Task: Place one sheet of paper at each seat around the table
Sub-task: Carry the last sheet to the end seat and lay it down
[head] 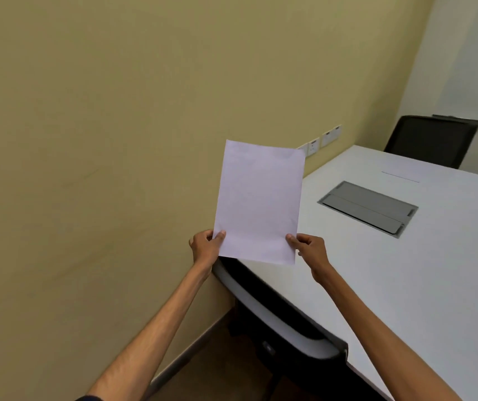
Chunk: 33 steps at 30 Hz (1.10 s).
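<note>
A blank white sheet of paper (259, 202) is held upright in the air over the left edge of the white table (405, 270). My left hand (206, 246) pinches its lower left corner and my right hand (308, 250) pinches its lower right corner. I cannot tell whether it is one sheet or a thin stack. A black chair with a grey back rim (284, 322) is tucked under the table edge just below the paper. Another white sheet (402, 174) lies flat at the far end of the table, in front of a black chair (428, 140).
A grey cable hatch (369, 208) is set into the tabletop. The yellow wall (101, 140) runs close along the left, with wall sockets (323, 140) near the table's far corner. A narrow strip of brown floor (203, 363) separates wall and chair.
</note>
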Available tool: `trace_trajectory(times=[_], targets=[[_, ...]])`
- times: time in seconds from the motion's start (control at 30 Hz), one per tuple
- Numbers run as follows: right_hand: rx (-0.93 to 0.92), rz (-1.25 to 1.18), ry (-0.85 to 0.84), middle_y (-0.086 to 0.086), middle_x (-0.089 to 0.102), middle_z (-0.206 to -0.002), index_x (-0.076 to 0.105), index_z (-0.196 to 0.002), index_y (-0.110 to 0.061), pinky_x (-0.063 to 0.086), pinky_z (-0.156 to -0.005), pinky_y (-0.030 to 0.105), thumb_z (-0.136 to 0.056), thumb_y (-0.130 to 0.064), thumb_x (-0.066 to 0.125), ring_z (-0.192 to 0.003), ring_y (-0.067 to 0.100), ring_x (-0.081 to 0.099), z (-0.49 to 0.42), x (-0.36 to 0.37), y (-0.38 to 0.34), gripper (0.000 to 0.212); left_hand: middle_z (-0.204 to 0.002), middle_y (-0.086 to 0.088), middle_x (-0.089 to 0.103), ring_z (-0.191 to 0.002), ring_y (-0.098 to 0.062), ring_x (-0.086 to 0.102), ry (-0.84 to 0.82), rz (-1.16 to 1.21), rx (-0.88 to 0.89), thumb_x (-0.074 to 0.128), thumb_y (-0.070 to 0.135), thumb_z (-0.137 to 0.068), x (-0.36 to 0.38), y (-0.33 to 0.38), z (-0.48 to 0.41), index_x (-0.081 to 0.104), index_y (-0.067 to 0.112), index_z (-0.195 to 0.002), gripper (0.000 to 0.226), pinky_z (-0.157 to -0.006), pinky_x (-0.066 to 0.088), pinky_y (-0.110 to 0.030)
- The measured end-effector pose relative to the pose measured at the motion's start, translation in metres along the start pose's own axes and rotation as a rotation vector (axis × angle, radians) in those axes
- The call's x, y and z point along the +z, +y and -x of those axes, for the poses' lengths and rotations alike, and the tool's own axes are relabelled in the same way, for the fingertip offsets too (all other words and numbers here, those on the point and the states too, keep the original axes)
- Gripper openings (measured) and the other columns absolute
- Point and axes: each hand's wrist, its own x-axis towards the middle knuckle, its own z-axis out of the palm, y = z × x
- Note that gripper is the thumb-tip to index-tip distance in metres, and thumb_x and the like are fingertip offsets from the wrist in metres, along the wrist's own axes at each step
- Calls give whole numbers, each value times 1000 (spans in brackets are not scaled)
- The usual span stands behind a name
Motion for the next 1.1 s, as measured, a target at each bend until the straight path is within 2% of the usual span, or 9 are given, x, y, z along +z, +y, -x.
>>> trace_trajectory(times=[0.1, 0.23, 0.47, 0.53, 0.63, 0.7, 0.8, 0.9, 1.1], targets=[[14, -7, 50, 4, 70, -83, 72, -89, 8, 47, -59, 15, -89, -18, 70, -66, 7, 62, -40, -13, -1, 26, -126, -44, 47, -116, -47, 51, -31, -63, -28, 66, 31, -89, 33, 12, -42, 58, -18, -109, 53, -101, 43, -46], [18, -34, 96, 8, 67, -86, 69, -91, 12, 46, -61, 17, -90, -17, 69, -70, 11, 59, -82, -31, 4, 29, -123, -25, 57, -126, -30, 38, -132, -73, -13, 66, 32, -90, 75, 24, -90, 69, 0, -111, 38, -102, 45, -39], [94, -47, 257, 6, 61, -81, 62, -89, 18, 40, -66, 29, -91, -18, 68, -70, 17, 51, -121, -71, 34, 37, -110, -19, 68, -125, -34, 42, -306, -155, -10, 67, 26, -88, 152, 28, -136, 73, 0, -98, 29, -89, 45, -34], [141, -51, 311, 5, 52, -78, 56, -82, 20, 31, -62, 28, -91, -18, 67, -72, 18, 41, -125, -82, 49, 40, -103, -17, 71, -119, -40, 51, -385, -177, -6, 69, 23, -87, 175, 25, -146, 74, 1, -88, 22, -90, 51, -43], [239, -30, 409, 5, 41, -69, 52, -69, -5, 22, -61, 29, -90, -20, 68, -67, 18, 32, -127, -94, 71, 31, -71, -5, 65, -83, -32, 57, -504, -220, -17, 74, 19, -83, 206, 18, -157, 65, 8, -60, 27, -65, 43, -30], [301, -24, 467, 4, 42, -64, 49, -65, -10, 25, -63, 28, -89, -20, 69, -64, 18, 34, -126, -99, 87, 33, -68, -5, 63, -69, -24, 54, -584, -266, -36, 78, 20, -80, 221, 7, -164, 65, 4, -64, 26, -62, 37, -28], [391, 35, 502, 5, 52, -67, 51, -57, -12, 32, -67, 28, -89, -21, 70, -68, 18, 44, -125, -100, 110, 38, -63, -7, 42, -64, -19, 36, -709, -343, -62, 79, 20, -79, 238, -14, -178, 45, 11, -56, 42, -62, 23, -29], [488, 95, 542, 9, 40, -67, 39, -60, -12, 24, -68, 29, -87, -25, 72, -68, 18, 38, -122, -95, 127, 44, -59, -3, 24, -60, -17, 22, -811, -416, -94, 82, 19, -76, 252, -41, -193, 23, 21, -52, 64, -60, 11, -32], [662, 276, 563, 4, 31, -58, 27, -53, -20, 22, -63, 30, -85, -28, 70, -59, 19, 30, -121, -78, 164, 54, -54, 0, 20, -53, -15, 17, -918, -473, -256, 83, 18, -76, 264, -92, -207, 21, 20, -51, 67, -57, 11, -32]])
